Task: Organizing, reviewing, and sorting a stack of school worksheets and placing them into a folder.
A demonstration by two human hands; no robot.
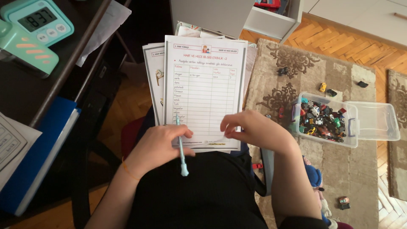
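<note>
One pen [181,146], clenched in the left hand [159,146], tip on the top worksheet [203,85] lying on the lap. Right hand [250,127], fingers curled, holding nothing, rests on that sheet's lower edge. Two sheets visible beneath.
</note>
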